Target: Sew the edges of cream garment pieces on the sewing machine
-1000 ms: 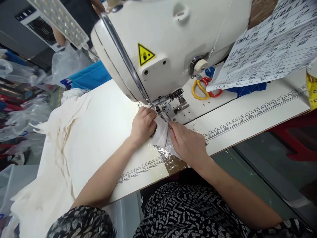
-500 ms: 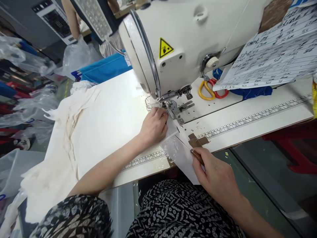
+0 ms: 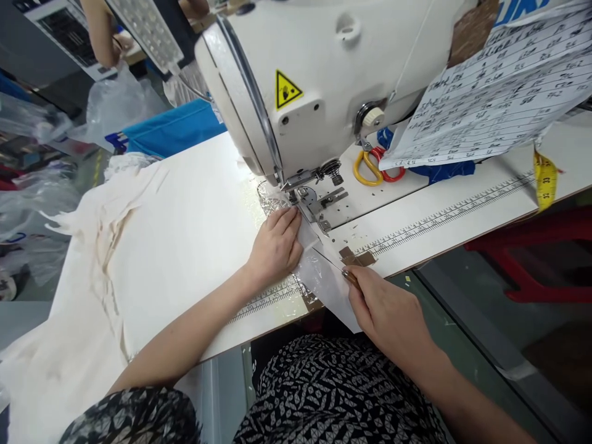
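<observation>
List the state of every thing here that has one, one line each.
Left hand, pressing the white fabric piece onto the white table.
Right hand, closed around a wooden-handled metal awl.
White sewing machine, presser foot's height unclear.
Yellow-and-red-handled scissors, lying flat, blades hidden.
Yellow tape measure, hanging over the table's edge.
</observation>
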The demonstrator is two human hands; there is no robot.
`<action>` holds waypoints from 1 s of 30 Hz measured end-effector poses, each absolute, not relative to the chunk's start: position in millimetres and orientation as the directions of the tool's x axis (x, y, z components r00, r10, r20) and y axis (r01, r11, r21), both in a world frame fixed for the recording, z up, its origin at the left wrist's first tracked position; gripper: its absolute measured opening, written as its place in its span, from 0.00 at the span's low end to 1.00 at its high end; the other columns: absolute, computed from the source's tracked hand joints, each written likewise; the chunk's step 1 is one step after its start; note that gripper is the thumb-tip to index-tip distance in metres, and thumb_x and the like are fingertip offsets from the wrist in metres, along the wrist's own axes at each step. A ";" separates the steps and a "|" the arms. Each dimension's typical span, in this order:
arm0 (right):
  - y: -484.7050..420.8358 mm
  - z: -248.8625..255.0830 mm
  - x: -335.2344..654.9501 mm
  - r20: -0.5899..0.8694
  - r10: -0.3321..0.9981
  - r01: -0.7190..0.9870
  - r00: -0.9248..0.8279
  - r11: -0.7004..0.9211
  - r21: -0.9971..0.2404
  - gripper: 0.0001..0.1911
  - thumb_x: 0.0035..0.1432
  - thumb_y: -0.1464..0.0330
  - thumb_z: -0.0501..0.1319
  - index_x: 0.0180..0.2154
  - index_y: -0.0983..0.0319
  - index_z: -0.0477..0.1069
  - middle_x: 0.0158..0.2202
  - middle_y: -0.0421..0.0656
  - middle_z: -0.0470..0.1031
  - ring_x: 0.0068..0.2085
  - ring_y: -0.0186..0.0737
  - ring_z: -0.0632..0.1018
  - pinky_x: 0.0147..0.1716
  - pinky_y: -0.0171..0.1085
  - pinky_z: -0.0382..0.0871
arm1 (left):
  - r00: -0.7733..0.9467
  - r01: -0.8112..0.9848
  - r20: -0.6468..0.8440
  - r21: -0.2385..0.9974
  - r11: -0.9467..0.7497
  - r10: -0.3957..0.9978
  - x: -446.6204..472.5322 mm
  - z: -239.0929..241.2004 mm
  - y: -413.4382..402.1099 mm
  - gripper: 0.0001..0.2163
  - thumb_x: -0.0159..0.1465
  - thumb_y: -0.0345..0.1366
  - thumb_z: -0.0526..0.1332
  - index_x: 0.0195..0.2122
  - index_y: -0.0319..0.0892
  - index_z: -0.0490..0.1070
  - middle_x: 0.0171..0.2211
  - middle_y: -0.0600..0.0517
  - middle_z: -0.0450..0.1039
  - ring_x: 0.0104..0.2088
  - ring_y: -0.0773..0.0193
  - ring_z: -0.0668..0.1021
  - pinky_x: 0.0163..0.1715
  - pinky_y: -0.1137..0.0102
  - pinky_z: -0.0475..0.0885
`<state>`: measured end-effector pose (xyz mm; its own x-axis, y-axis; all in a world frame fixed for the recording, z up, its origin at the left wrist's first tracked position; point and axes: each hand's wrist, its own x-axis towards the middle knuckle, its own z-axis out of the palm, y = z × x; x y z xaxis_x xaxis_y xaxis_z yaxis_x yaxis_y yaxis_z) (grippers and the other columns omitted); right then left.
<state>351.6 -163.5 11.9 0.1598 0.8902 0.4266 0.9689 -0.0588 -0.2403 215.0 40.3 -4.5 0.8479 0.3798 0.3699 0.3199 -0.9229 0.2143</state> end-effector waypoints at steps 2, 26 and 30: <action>-160.0 13.0 353.1 0.438 0.887 0.977 0.149 -0.065 -0.201 0.13 0.72 0.74 0.49 0.45 0.66 0.72 0.35 0.44 0.82 0.29 0.34 0.81 0.25 0.31 0.67 | 0.851 0.339 0.357 0.190 -0.921 0.386 216.0 -3.3 37.3 0.23 0.70 0.33 0.50 0.62 0.28 0.68 0.62 0.34 0.69 0.65 0.43 0.68 0.64 0.44 0.68; -138.7 19.2 348.9 0.399 0.910 0.983 0.112 -0.043 -0.180 0.10 0.71 0.75 0.51 0.45 0.65 0.71 0.33 0.42 0.80 0.27 0.33 0.79 0.23 0.31 0.63 | 0.873 0.358 0.311 0.115 -0.927 0.376 211.9 4.6 19.1 0.23 0.70 0.33 0.49 0.64 0.29 0.63 0.63 0.32 0.67 0.66 0.42 0.68 0.65 0.47 0.66; -134.2 18.4 348.2 0.395 0.912 0.984 0.112 -0.045 -0.175 0.11 0.69 0.76 0.51 0.44 0.64 0.71 0.32 0.41 0.79 0.27 0.35 0.78 0.23 0.33 0.62 | 0.882 0.350 0.304 0.087 -0.933 0.359 211.4 6.4 18.3 0.23 0.70 0.34 0.48 0.63 0.26 0.64 0.62 0.31 0.68 0.64 0.41 0.70 0.64 0.48 0.67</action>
<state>348.2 -134.2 18.4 0.1118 0.9117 0.3954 0.9836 -0.0448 -0.1747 211.4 18.3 6.4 0.8821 0.3594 0.3043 0.3502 -0.9327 0.0866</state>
